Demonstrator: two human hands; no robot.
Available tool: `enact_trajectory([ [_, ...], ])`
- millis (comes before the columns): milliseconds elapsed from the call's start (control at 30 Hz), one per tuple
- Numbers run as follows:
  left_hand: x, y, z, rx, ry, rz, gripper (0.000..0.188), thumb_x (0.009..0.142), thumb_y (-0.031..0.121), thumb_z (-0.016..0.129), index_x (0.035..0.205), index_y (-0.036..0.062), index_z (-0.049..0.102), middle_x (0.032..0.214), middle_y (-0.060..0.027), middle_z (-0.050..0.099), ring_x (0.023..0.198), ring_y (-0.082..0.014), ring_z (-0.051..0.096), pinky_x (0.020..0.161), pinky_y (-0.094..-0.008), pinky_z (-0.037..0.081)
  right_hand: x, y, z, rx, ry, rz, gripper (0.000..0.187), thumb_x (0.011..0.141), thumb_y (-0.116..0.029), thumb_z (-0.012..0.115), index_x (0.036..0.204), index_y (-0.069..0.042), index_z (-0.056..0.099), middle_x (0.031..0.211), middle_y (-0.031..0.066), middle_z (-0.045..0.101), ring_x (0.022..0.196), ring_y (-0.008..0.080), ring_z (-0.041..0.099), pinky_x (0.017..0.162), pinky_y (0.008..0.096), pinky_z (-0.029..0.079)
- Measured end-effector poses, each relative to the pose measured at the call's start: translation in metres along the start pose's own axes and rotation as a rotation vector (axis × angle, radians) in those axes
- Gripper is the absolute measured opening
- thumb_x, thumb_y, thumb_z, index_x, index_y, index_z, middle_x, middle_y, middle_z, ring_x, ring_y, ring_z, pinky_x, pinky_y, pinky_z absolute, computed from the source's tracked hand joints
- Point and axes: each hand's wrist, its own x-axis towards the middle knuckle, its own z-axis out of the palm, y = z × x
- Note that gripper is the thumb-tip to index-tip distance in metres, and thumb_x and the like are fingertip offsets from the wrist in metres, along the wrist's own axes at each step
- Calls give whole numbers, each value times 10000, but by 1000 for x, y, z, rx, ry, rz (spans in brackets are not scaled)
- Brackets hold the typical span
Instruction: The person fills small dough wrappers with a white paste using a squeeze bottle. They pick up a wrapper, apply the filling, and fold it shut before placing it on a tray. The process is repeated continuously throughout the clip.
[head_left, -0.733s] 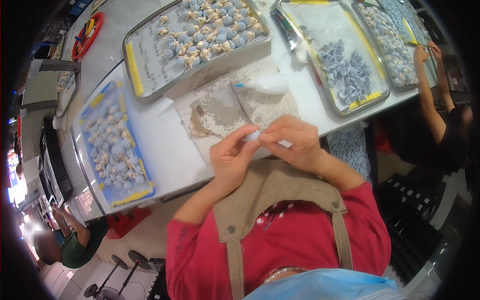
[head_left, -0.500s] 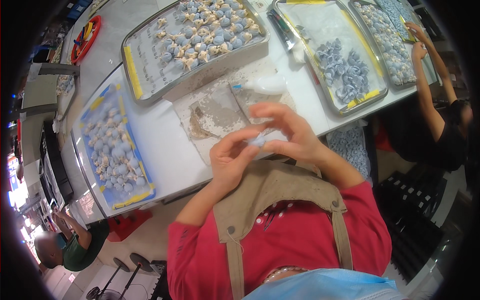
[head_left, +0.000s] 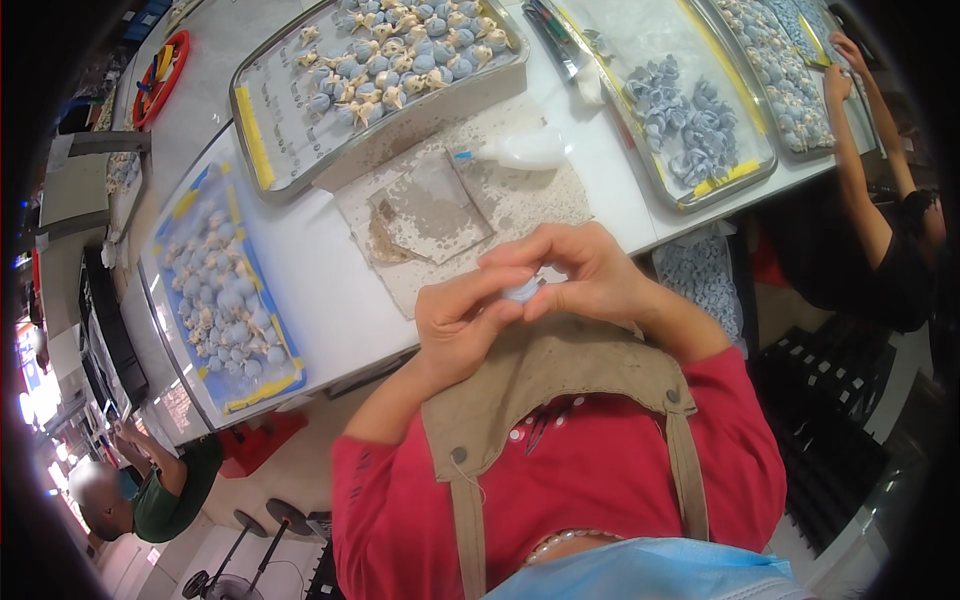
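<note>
Your left hand [head_left: 455,318] and right hand [head_left: 588,272] pinch a small pale-blue piece [head_left: 521,291], centre frame; unreadable small grey print dots the white sheet liner [head_left: 285,112], upper left.

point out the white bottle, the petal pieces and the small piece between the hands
White bottle [head_left: 532,151], head view: middle of its body.
Petal pieces [head_left: 704,146], head view: middle of the pile.
Small piece [head_left: 523,291], head view: exposed pale surface.

A: Hands?
B: Left hand [head_left: 455,318] pinches one small pale-blue piece [head_left: 521,290]; right hand [head_left: 590,278] curls against it, both before the tan apron [head_left: 560,365].
A: Surroundings?
B: Blue-tipped white squeeze bottle [head_left: 532,150] lies on the stained board [head_left: 555,200] beyond. Blue tray [head_left: 266,282] of round grey-blue pieces [head_left: 236,298], left; metal tray [head_left: 650,30] of loose petal-like pieces [head_left: 702,125], right.
</note>
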Motion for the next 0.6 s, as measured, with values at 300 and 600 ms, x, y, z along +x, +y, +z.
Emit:
enact_trajectory([
  [300,-1,1,-7,47,-12,25,204,808,68,636,985,-32,619,976,-167,650,921,-211,624,811,-293,477,5,-2,2,-52,-13,-49,360,665,-9,741,992,14,593,1082,177,612,1057,235,567,929,358,427],
  [600,-4,1,-16,-208,146,-53,205,784,59,653,979,-4,645,915,-100,673,773,-102,608,670,-236,490,14,12,28,224,105,66,383,746,0,675,1113,2,569,1159,154,567,1031,182,552,871,304,449],
])
